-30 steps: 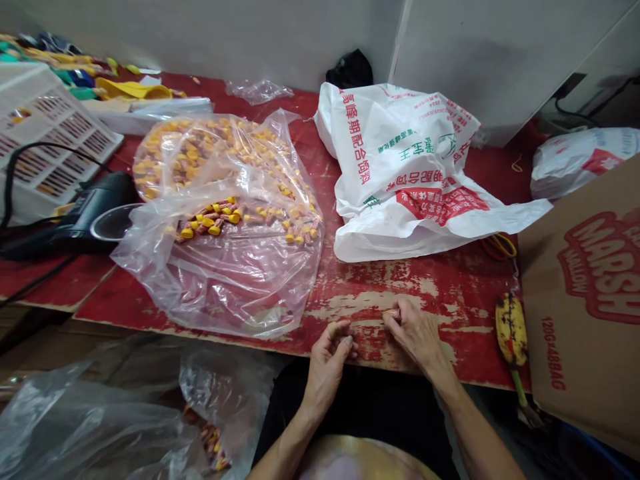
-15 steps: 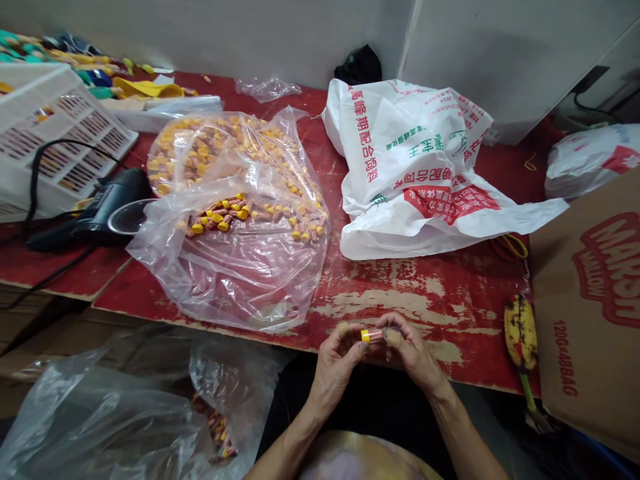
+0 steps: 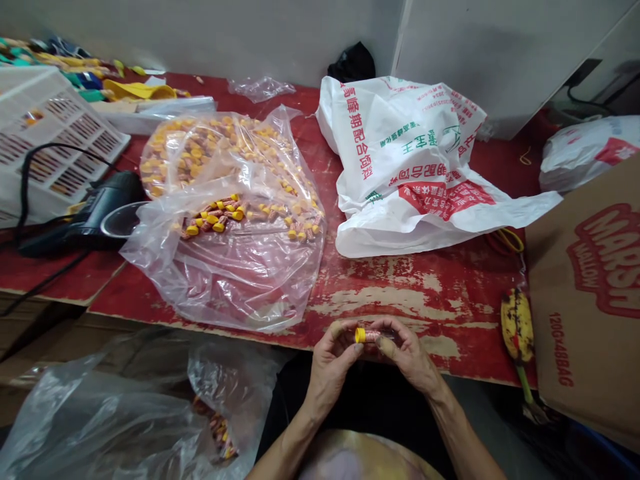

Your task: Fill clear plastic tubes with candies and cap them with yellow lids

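Observation:
Between both hands, at the front edge of the red table, lies a small tube (image 3: pixel 371 336) with a yellow cap and a reddish printed wrap. My left hand (image 3: pixel 334 357) pinches its capped end between thumb and fingers. The other end is in the closed fingers of my right hand (image 3: pixel 407 350). Left of the hands, a clear plastic bag (image 3: pixel 240 273) is spread over the table, with many similar yellow-capped tubes (image 3: pixel 213 215) in it.
A white printed sack (image 3: pixel 410 153) lies behind the hands. At right are a spotted banana (image 3: pixel 517 325) and a cardboard box (image 3: pixel 585 353). A dark heat gun (image 3: pixel 107 207) and white basket (image 3: pixel 60 133) stand left on the worn red table (image 3: pixel 370 293).
The view has shifted slightly. The tube's yellow cap shows more fully at my left fingertips, and my right fingers have moved a little along the wrap. Both hands still hold it.

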Tool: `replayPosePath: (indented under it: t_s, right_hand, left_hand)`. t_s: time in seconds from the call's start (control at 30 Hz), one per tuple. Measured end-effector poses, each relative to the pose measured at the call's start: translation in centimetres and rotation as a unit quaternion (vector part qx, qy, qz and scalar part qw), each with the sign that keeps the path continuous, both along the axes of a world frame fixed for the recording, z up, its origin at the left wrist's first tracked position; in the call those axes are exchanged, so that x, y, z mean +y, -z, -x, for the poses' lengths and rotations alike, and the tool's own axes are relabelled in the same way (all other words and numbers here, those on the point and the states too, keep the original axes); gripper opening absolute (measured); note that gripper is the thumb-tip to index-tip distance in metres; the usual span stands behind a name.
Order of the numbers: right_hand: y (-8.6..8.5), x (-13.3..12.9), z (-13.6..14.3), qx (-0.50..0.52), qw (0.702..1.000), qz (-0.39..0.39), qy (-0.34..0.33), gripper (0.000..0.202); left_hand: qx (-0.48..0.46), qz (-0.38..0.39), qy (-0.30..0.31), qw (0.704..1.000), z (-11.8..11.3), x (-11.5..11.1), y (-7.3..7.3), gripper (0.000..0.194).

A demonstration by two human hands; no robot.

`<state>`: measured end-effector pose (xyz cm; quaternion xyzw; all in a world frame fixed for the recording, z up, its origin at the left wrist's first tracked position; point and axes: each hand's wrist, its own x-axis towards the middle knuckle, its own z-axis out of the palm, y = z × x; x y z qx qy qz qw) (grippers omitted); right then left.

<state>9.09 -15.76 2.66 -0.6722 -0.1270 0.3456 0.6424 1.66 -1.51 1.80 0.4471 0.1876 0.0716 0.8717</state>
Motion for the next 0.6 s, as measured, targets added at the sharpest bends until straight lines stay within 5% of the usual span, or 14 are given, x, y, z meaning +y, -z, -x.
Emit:
replayPosePath:
  t_s: [0.27, 0.5, 0.6]
  right_hand:
    - [-0.22, 0.04, 0.15, -0.079, 0.996, -0.051, 0.000, 0.016]
    - [-0.03, 0.46, 0.34, -0.017, 1.000, 0.015, -0.007, 0.033]
    - [-0.43, 0.11, -0.16, -0.078, 0.993, 0.073, -0.051, 0.030]
  left_hand:
    - [0.023, 0.027, -0.011, 0.999, 0.31, -0.11, 0.27, 0.028]
    - [0.005, 0.022, 0.005, 1.000, 0.39, -0.08, 0.45, 0.026]
    - [0.024, -0.012, 0.000, 1.000, 0.46, -0.01, 0.45, 0.029]
